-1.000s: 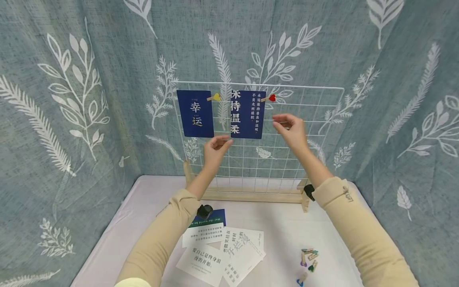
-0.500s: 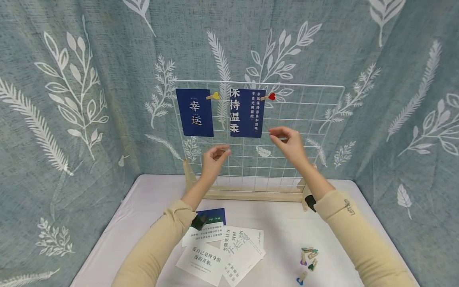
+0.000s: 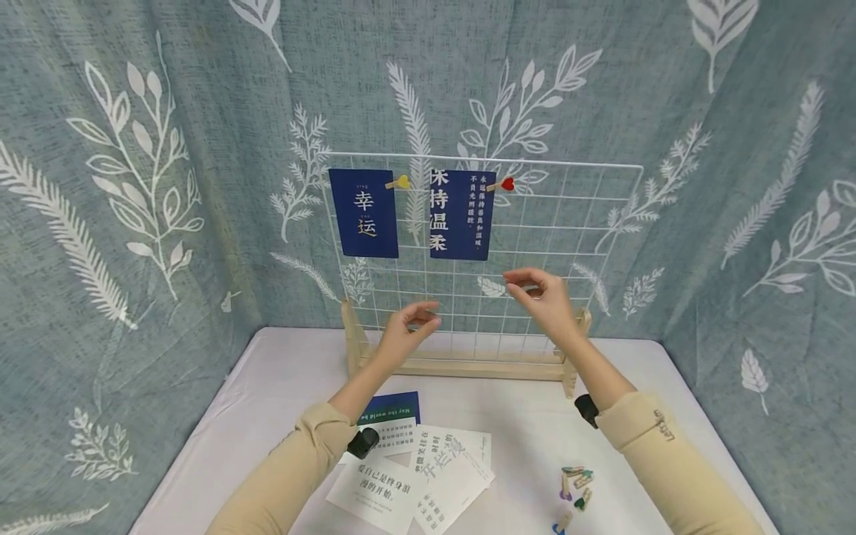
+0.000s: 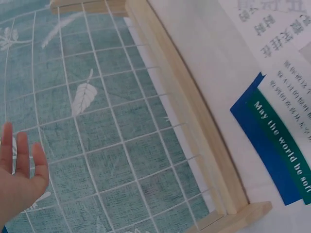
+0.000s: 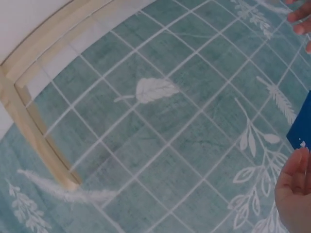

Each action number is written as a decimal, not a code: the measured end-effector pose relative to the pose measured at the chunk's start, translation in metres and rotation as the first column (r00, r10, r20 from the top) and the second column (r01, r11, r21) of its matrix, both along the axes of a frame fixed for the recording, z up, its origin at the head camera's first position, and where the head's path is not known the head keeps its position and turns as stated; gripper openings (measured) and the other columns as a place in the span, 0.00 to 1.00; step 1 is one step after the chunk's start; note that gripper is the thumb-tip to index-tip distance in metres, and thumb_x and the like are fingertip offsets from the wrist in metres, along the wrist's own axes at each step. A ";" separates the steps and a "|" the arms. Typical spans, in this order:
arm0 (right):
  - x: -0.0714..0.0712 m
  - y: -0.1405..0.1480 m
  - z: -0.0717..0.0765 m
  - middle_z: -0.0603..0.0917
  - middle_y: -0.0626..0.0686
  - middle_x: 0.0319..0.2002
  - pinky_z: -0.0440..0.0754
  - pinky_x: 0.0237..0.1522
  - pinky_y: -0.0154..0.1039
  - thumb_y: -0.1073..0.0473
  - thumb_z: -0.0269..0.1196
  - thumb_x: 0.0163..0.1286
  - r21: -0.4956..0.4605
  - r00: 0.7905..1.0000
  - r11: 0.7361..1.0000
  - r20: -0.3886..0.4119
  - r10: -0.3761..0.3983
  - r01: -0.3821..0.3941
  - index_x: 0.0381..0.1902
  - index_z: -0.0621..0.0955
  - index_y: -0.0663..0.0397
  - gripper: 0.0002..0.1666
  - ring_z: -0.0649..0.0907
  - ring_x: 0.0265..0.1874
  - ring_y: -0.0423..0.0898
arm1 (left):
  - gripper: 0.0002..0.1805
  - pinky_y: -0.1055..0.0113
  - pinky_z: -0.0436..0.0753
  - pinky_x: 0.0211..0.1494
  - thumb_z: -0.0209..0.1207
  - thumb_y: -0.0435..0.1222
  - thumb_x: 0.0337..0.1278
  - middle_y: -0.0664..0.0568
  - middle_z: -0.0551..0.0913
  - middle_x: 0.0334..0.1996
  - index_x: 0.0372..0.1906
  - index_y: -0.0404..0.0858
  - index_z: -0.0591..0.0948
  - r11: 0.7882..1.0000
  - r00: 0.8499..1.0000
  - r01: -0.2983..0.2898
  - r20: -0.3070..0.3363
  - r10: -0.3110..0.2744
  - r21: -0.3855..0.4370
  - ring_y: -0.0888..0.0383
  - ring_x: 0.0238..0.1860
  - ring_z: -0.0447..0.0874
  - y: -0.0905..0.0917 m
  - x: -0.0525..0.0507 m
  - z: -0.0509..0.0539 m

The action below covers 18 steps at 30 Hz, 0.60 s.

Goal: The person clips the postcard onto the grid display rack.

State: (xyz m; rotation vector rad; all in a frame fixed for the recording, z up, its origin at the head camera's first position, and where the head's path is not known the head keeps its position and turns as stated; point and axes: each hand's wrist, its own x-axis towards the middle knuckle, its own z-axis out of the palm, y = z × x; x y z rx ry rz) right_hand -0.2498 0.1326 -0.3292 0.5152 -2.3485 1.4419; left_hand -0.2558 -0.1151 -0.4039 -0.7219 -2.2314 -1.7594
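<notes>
Lower now: left hand [image 3: 404, 336] and right hand [image 3: 550, 299], apart, loosely curled, empty. Navy postcards [image 3: 461, 215] could swivel if bumped, one visible heart clothespin [image 3: 402, 182] apiece.

The left-hand blue card [image 3: 364, 214] on the grid reads "幸运", and the right-hand blue card [image 3: 461, 215] reads "保持温柔" in large characters beside columns of smaller ones. On the worktop [image 3: 528, 416], a blue-and-green card [image 4: 277, 145] says "May the world be soft", and a white card [image 3: 372, 492] says "爱自己是终身浪漫的开始". The right sleeve [image 3: 682, 468] bears lettering too small to read surely.
</notes>
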 end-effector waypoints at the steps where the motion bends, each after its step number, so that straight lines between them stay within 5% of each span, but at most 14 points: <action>1: 0.002 0.001 -0.003 0.83 0.66 0.45 0.77 0.37 0.23 0.67 0.59 0.66 0.001 1.000 1.000 -0.002 0.001 -0.001 0.46 0.80 0.68 0.13 0.75 0.34 0.23 | 0.20 0.66 0.82 0.42 0.58 0.42 0.61 0.42 0.83 0.40 0.53 0.34 0.78 1.000 1.000 0.022 0.001 -0.022 -0.012 0.52 0.41 0.81 -0.001 0.003 -0.002; 5: 0.007 0.004 -0.015 0.83 0.64 0.45 0.77 0.39 0.25 0.65 0.59 0.67 -0.005 1.000 1.000 0.006 0.002 -0.002 0.46 0.80 0.67 0.13 0.76 0.35 0.24 | 0.20 0.66 0.80 0.43 0.57 0.41 0.63 0.41 0.82 0.44 0.56 0.35 0.76 0.996 0.997 0.052 0.054 -0.048 -0.078 0.50 0.46 0.79 -0.004 0.015 -0.006; 10: 0.011 0.005 -0.029 0.83 0.63 0.46 0.77 0.42 0.26 0.63 0.59 0.67 -0.016 0.999 1.000 0.035 0.008 -0.008 0.46 0.81 0.64 0.12 0.76 0.36 0.25 | 0.19 0.68 0.77 0.45 0.55 0.34 0.63 0.35 0.79 0.47 0.57 0.31 0.74 0.989 0.989 0.032 0.150 -0.009 -0.147 0.43 0.50 0.76 -0.007 0.025 -0.012; 18: 0.024 0.010 -0.052 0.83 0.66 0.43 0.78 0.39 0.27 0.67 0.59 0.66 -0.010 1.000 1.000 -0.008 0.024 -0.024 0.44 0.81 0.67 0.11 0.77 0.37 0.25 | 0.19 0.61 0.77 0.49 0.56 0.36 0.63 0.40 0.81 0.48 0.58 0.35 0.75 0.967 0.987 0.050 0.163 -0.009 -0.251 0.45 0.51 0.77 -0.019 0.038 -0.026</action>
